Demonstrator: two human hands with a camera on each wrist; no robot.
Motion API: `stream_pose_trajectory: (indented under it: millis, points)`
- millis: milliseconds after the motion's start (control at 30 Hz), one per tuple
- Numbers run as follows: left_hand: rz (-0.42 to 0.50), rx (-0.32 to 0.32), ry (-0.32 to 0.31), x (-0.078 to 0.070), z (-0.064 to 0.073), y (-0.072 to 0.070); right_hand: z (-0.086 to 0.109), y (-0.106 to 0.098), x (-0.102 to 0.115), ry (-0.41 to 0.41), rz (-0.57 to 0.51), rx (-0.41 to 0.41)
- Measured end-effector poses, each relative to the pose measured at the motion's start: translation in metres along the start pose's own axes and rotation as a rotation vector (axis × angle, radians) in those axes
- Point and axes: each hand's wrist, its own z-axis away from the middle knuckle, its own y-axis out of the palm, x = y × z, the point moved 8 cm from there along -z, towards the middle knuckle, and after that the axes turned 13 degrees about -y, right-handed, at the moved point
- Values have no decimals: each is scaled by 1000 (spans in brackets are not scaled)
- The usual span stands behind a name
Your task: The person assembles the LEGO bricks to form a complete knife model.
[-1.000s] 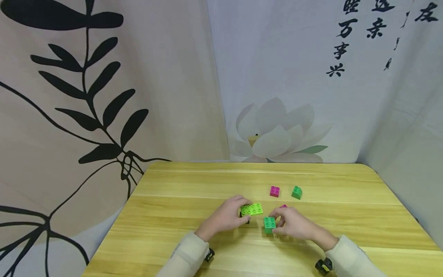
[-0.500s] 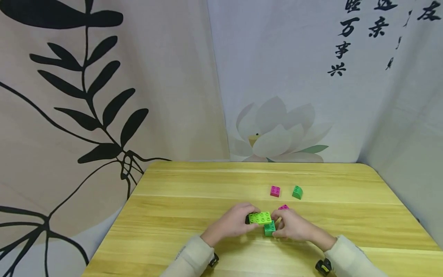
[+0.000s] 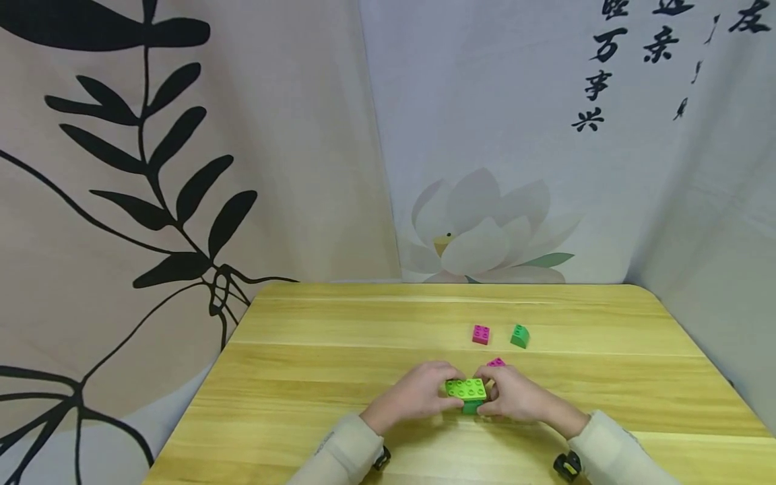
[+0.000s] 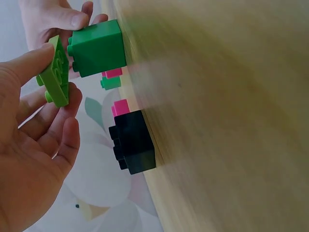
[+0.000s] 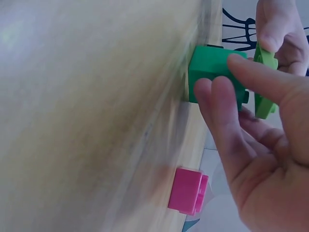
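My left hand (image 3: 418, 397) pinches a thin lime-green building plate (image 3: 465, 389), studs up, between thumb and fingers. Directly under it a green toy brick (image 3: 472, 407) rests on the table, its top covered by the plate in the head view. My right hand (image 3: 521, 402) pinches this brick from the right with thumb and fingertips. Both wrist views show a narrow gap between the lime plate (image 4: 58, 79) and the studs of the green brick (image 4: 99, 48). A black brick (image 4: 135, 142) stands on the table beyond my left hand, hidden in the head view.
Behind my right hand a pink brick (image 3: 496, 362) shows partly. Farther back on the wooden table (image 3: 339, 323) lie another pink brick (image 3: 481, 335) and a green brick with a curved side (image 3: 519, 336). Printed curtains (image 3: 315, 148) hang behind the table.
My left hand has moved right and toward me, bringing the lime plate from left of the green brick to right over it. My right hand stays nearly still on the green brick.
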Motion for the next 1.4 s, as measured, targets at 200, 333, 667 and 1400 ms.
stream_pose_trajectory:
  millis: [200,333,667,1400]
  points:
    - [-28,23,8,-4,-2,1,-1,-2,0,-20,68,-1]
    - [-42,42,9,-6,-2,1,-1,-2,0,-19,85,6]
    - [-39,61,-7,-7,-5,4,-2,-1,1,-21,121,23]
    - [-85,34,-10,-15,-6,2,-6,-3,4,-53,161,32]
